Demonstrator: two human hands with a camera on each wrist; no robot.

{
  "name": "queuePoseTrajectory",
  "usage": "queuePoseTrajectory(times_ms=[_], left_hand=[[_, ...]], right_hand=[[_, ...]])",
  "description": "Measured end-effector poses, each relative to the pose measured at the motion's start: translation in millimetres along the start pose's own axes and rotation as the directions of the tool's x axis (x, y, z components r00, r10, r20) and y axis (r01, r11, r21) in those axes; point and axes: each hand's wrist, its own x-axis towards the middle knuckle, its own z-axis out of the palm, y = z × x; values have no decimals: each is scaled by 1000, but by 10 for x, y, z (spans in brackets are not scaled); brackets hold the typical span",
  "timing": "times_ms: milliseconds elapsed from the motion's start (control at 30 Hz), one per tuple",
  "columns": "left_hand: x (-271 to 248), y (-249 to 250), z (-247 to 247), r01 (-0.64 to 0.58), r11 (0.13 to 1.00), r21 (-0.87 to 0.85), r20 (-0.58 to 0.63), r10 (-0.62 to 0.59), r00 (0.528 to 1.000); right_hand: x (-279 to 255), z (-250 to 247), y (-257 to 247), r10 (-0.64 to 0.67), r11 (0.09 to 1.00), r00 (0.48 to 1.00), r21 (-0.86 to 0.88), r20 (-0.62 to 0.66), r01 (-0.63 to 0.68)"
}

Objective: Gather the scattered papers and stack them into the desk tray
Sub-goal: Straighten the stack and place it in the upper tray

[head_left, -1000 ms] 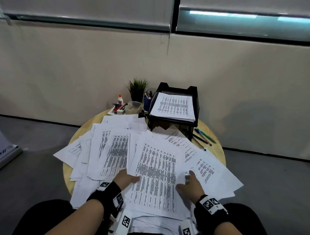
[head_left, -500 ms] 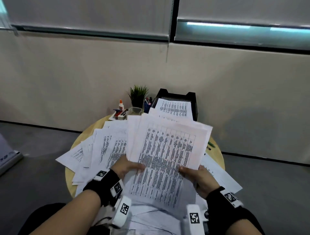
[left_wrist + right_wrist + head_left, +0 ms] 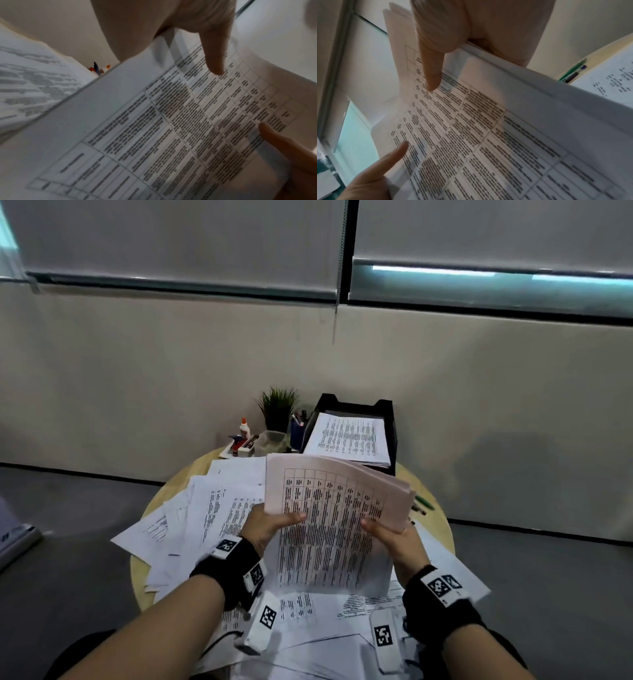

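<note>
I see both hands clamped on one sheaf of papers [image 3: 337, 522], lifted off the bench [image 3: 435, 525] and tilted, its top edge curling toward the far edge. Left hand [image 3: 270, 525] grips the sheaf's left side, thumb on the printed face, fingers hidden behind. Right hand [image 3: 394, 537] grips the right side the same way, thumb on top. Wrist views confirm each thumb pressing the front sheet with the edge tucked into the crook of the hand.

Front sheet carries a ruled table with rows of dark print; too blurred for me to read a word. No brand or label legible anywhere.

Loose sheets [image 3: 212, 508] lie fanned across the left half and near edge of the round bench, overlapping. More lie under the sheaf toward the right edge.

Black tray [image 3: 356, 405] stands at the far edge, right of centre, with a printed stack [image 3: 349, 438] lying in its top tier.

Left of the tray along the far edge: small green plant [image 3: 278, 409], pen cup [image 3: 297, 430], clear tub [image 3: 272, 441], glue bottle [image 3: 244, 426] with orange cap. Pens [image 3: 423, 503] lie at the right edge.

Black wristbands with square coded markers on both wrists.
</note>
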Motion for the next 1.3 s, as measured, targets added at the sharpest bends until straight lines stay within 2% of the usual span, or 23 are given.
queuePoseTrajectory(times_ms=[100, 200, 333, 400, 567, 667, 800, 933, 1033, 1167, 1300], left_hand=[[-3, 63, 68, -57, 998, -15, -57, 56, 997], [-7, 155, 87, -96, 994, -46, -60, 94, 994], [-61, 107, 83, -50, 999, -21, -6, 50, 999], [-76, 54, 98, -37, 999, -22, -15, 37, 999], [-63, 56, 132, -33, 999, -23, -43, 32, 999], [-65, 33, 126, -36, 999, -10, -47, 35, 998], [-105, 43, 151, -53, 999, 12, -43, 53, 998], [-68, 25, 135, -28, 1000, 13, -58, 28, 998], [-49, -15, 110, -18, 1000, 22, -83, 20, 996], [-111, -115, 130, 35, 996, 82, -65, -30, 997], [-106, -132, 190, 17, 999, 32, -161, -12, 987]], right_hand=[[1, 63, -110, -27, 999, 999, 33, -32, 28], [23, 75, -254, -73, 996, 997, 40, -37, 74], [-11, 19, -202, -82, 996, 996, -41, -34, 80], [-56, 14, -170, -77, 995, 996, -59, -34, 75], [-136, 60, -337, -215, 976, 976, -23, -29, 215], [-139, 99, -429, -272, 962, 958, -33, -96, 270], [-123, 134, -455, -253, 967, 957, -24, -140, 252], [-157, 87, -443, -277, 959, 958, -75, -71, 272], [-167, -3, -267, -163, 980, 987, -119, -18, 159], [-188, -59, 19, 29, 980, 998, -193, -50, -38], [-167, 51, -33, 21, 986, 998, -164, -58, -30]])
